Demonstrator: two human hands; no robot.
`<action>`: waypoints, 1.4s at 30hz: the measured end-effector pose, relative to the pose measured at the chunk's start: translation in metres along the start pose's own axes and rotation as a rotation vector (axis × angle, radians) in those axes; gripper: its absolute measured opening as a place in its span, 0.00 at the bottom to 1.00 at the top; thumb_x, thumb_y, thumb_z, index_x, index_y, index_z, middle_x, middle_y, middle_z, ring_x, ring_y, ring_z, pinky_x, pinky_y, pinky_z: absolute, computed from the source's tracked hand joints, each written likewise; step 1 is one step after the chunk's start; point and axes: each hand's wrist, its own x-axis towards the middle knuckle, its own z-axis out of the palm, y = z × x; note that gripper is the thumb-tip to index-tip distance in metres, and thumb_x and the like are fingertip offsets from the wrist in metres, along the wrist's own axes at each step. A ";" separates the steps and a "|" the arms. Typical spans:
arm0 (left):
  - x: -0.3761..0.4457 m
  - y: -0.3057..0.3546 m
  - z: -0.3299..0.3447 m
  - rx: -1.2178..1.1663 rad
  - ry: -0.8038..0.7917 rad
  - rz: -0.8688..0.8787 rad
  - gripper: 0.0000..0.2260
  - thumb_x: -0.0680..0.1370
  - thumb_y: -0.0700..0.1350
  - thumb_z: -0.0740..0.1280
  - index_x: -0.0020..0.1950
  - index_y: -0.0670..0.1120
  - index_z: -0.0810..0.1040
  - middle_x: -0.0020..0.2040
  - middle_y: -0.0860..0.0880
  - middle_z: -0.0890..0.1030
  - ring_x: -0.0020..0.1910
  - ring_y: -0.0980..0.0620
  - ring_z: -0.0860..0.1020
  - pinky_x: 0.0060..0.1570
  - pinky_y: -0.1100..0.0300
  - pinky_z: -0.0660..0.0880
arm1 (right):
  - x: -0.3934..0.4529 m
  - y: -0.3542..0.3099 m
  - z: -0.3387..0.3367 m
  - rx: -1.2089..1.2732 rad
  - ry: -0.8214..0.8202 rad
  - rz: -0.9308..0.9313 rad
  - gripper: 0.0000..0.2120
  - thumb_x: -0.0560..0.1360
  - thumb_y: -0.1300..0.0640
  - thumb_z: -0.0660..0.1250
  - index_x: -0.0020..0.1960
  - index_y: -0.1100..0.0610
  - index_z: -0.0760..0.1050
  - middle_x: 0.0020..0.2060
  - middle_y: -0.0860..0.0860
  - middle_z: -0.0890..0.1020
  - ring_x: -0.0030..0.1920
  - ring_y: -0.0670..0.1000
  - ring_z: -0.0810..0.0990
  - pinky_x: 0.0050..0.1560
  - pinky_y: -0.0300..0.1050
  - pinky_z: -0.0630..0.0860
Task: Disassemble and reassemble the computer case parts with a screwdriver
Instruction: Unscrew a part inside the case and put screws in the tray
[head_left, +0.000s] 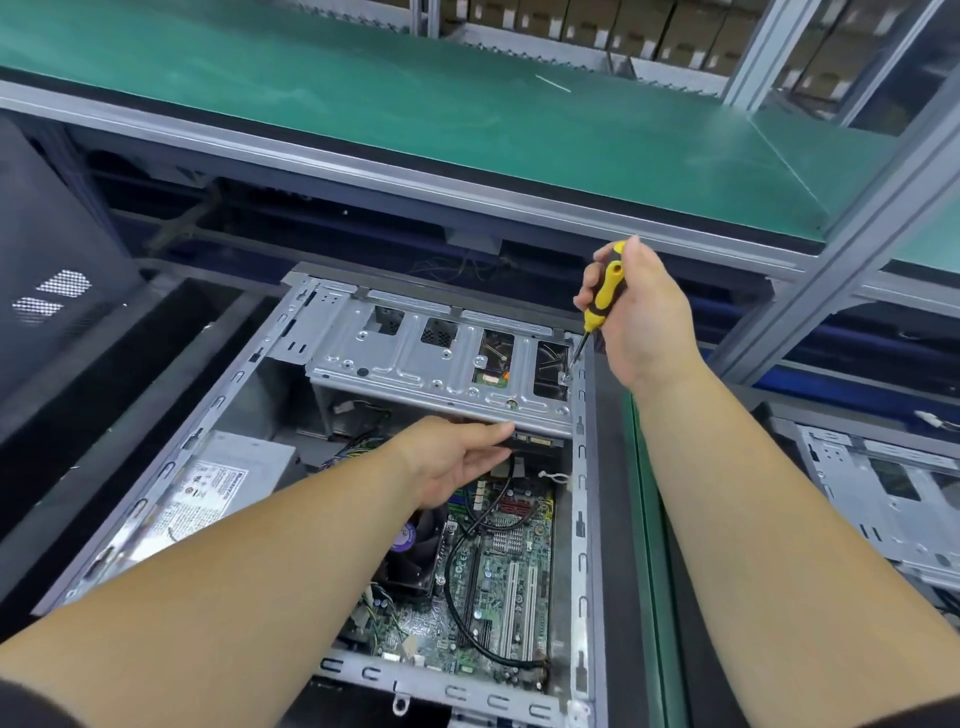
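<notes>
The open computer case (322, 519) lies on its side in front of me, under the green shelf (415, 104). Across the case's far end sits the metal drive cage (436, 358); open room lies below it over the motherboard (498, 582). My left hand (447, 460) reaches under the cage's near edge, fingers nearly straight, touching its underside. My right hand (641, 317) grips the yellow screwdriver (602, 293), tip at the cage's right corner.

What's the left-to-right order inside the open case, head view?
Power supply → left hand reaching under the drive cage → motherboard → screwdriver, gripped by the right hand, tip at the cage's right corner.
</notes>
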 end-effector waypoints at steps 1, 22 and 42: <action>0.002 0.001 -0.002 0.031 -0.010 0.005 0.18 0.65 0.36 0.77 0.52 0.35 0.79 0.46 0.44 0.85 0.44 0.52 0.85 0.43 0.63 0.81 | -0.001 0.000 0.000 -0.005 -0.013 -0.009 0.15 0.83 0.50 0.54 0.48 0.56 0.76 0.36 0.50 0.79 0.36 0.48 0.76 0.45 0.46 0.75; 0.008 0.002 -0.008 0.095 -0.083 0.049 0.06 0.72 0.33 0.74 0.48 0.38 0.83 0.45 0.45 0.86 0.45 0.51 0.85 0.44 0.62 0.81 | 0.000 0.002 -0.004 -0.088 -0.092 -0.169 0.09 0.78 0.47 0.63 0.52 0.50 0.77 0.41 0.47 0.79 0.36 0.47 0.73 0.39 0.42 0.72; 0.010 0.001 -0.010 0.078 -0.088 0.046 0.04 0.71 0.33 0.74 0.43 0.38 0.84 0.46 0.43 0.86 0.45 0.50 0.85 0.43 0.63 0.80 | -0.006 0.000 -0.001 -0.232 -0.062 -0.213 0.07 0.74 0.52 0.70 0.45 0.51 0.73 0.38 0.51 0.84 0.43 0.55 0.85 0.49 0.53 0.81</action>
